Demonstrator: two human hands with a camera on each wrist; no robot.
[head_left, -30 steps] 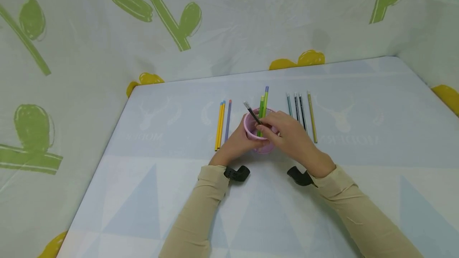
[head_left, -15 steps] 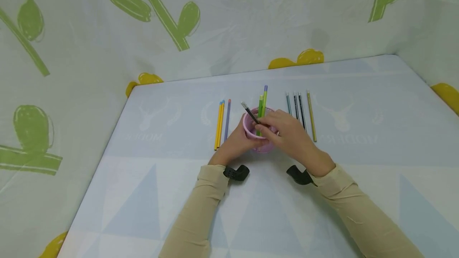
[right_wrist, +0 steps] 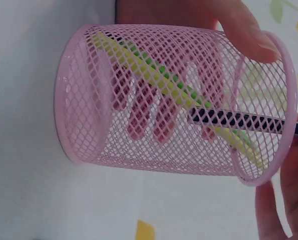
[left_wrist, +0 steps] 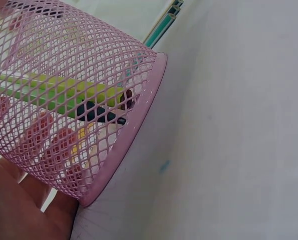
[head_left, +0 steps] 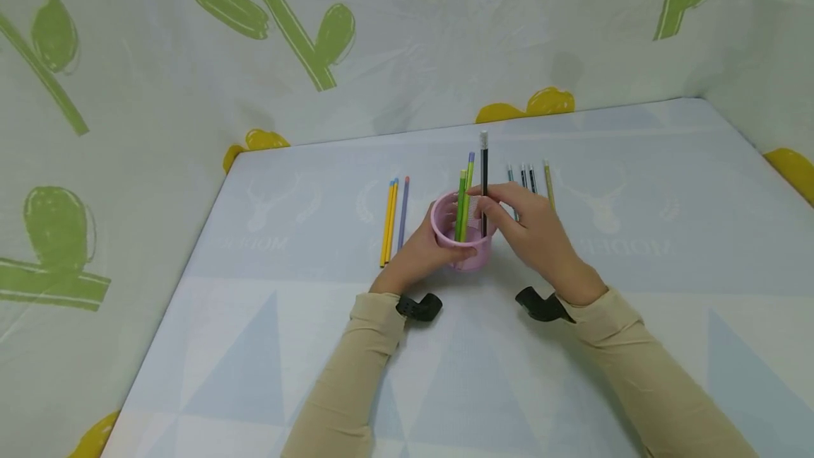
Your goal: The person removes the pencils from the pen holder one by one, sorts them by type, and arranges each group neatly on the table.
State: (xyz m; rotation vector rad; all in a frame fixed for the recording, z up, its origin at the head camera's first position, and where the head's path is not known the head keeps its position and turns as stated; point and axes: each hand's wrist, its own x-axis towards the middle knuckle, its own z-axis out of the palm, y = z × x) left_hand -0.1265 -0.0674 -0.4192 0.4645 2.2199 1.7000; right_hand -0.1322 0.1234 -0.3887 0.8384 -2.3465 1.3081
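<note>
A pink mesh pencil cup (head_left: 481,257) stands upright on the table, and my left hand (head_left: 423,253) grips it from the left side. In the right wrist view its fingers show through the mesh wall (right_wrist: 83,100), with the thumb near the rim. Two green pencils (head_left: 461,196) lean inside the cup. My right hand (head_left: 531,223) pinches a black pencil (head_left: 485,165) with a whitish top end, held nearly upright at the cup's right side. The right wrist view shows the black pencil's lower end (right_wrist: 224,118) inside the cup, well above the bottom.
Left of the cup lie two yellow pencils (head_left: 387,225) and a purple pencil (head_left: 403,214). To its right, partly behind my right hand, lie a teal pencil (head_left: 511,174), two dark pencils (head_left: 533,177) and a gold pencil (head_left: 550,182). A patterned wall borders the table (head_left: 356,373).
The black pencil has swung from a leftward slant across the cup's mouth to nearly upright at the right side, its lower end now inside. My right hand shifted slightly right; my left stayed.
</note>
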